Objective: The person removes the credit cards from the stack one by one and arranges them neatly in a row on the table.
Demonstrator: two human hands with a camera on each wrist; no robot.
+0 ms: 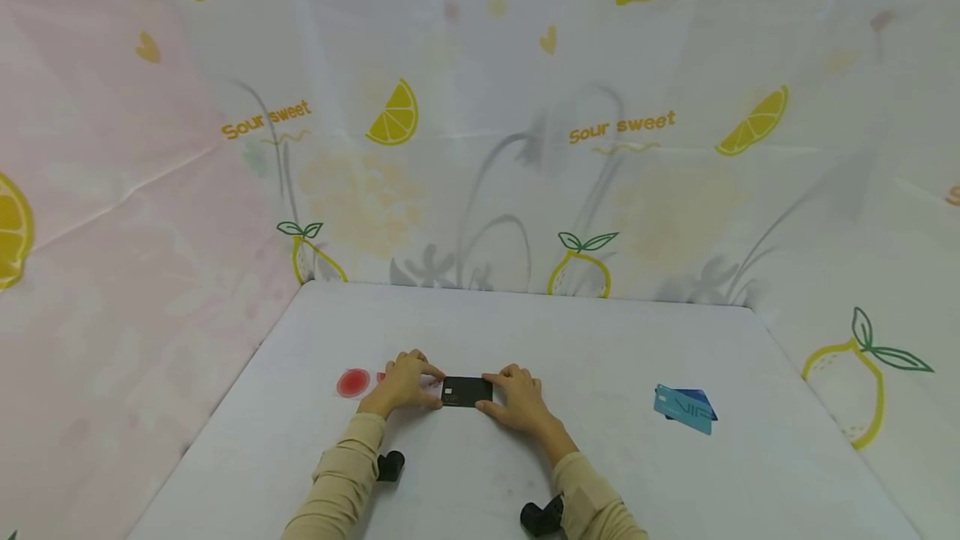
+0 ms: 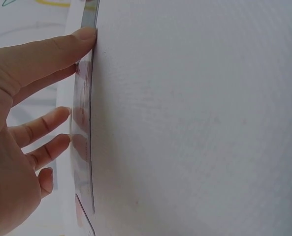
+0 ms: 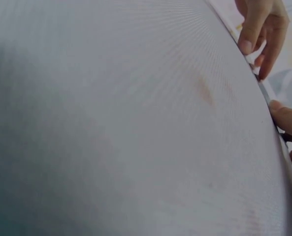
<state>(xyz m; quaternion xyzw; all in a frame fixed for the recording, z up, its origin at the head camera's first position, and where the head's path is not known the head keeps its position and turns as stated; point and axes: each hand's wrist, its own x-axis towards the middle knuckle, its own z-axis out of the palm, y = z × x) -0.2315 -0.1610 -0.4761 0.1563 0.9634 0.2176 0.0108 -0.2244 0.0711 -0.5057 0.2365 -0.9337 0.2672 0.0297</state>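
A black card [image 1: 467, 392] with a chip and "VIP" lettering lies near the middle of the white table. My left hand [image 1: 403, 382] pinches its left end between thumb and forefinger. At the opposite end, my right hand [image 1: 521, 400] does likewise, its thumb [image 3: 282, 115] low at the card's edge in the right wrist view. Seen edge-on in the left wrist view, a pale card with pinkish marks [image 2: 81, 157] lies flat beneath the left fingers. A red round patch [image 1: 352, 382] shows left of that hand, which hides part of what is beside it.
On the right of the table, a light blue "VIP" card [image 1: 682, 409] overlaps a dark blue card [image 1: 707, 398]. Lemon-printed cloth [image 1: 465, 148] hangs behind and at both sides. Black wrist gear [image 1: 542, 517] sits at the right forearm.
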